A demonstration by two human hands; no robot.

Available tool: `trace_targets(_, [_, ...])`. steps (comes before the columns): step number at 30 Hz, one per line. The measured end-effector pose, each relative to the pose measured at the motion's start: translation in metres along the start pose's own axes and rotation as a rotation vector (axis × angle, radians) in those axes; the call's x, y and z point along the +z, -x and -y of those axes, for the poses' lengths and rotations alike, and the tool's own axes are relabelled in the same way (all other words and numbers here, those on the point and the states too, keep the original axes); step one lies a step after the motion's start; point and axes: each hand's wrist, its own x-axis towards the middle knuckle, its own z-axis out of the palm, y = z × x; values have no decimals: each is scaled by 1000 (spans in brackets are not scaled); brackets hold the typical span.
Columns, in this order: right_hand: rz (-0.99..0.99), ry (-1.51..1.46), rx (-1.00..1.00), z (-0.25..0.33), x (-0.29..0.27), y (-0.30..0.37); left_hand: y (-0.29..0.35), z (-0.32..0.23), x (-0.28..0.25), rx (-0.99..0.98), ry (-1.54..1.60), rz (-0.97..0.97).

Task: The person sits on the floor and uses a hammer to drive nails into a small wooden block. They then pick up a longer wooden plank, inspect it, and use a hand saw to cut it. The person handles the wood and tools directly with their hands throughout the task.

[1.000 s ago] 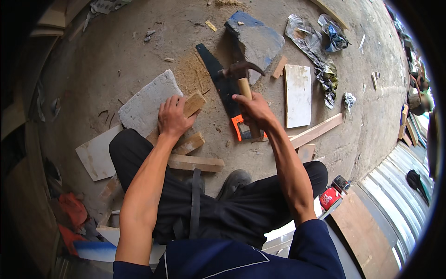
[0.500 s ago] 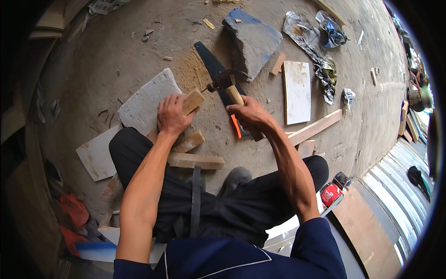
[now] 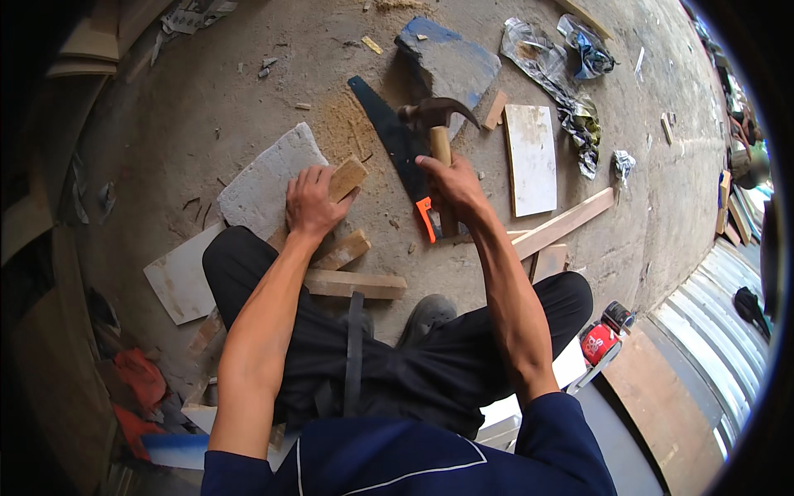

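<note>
My left hand is closed around a short wooden block, steadying it over the edge of a pale rough slab. A small thin dark piece, perhaps a nail, sticks out from the block's far end. The wooden handle of a claw hammer is gripped in my right hand. Its metal head is raised to the right of the block, apart from it, and partly overlaps the view of a hand saw. That saw lies on the ground with its orange-edged handle toward me.
Sawdust surrounds the saw. Beyond it sits a large blue-stained stone block. Wood offcuts lie before my feet. To the right are a white board, a long wooden strip, crumpled plastic and a red can.
The hammer has swung away from the block's end, up and to the right, with my right hand. My left hand keeps its hold on the block.
</note>
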Motion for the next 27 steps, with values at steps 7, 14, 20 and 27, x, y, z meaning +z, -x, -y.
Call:
trace_targets(7, [114,159,134,-20,15,6,5,-4,0,0,-13,19])
trace_targets(14, [-28,299,22,6,-13,63,3,1,4,49,47,-135])
trace_targets(20, [-19,344,-59,0,-37,107,-2,-1,-16,-126,143,62])
trace_targets(27, [-22,301,-112,4,-33,129,-36,38,-42,-253,487,531])
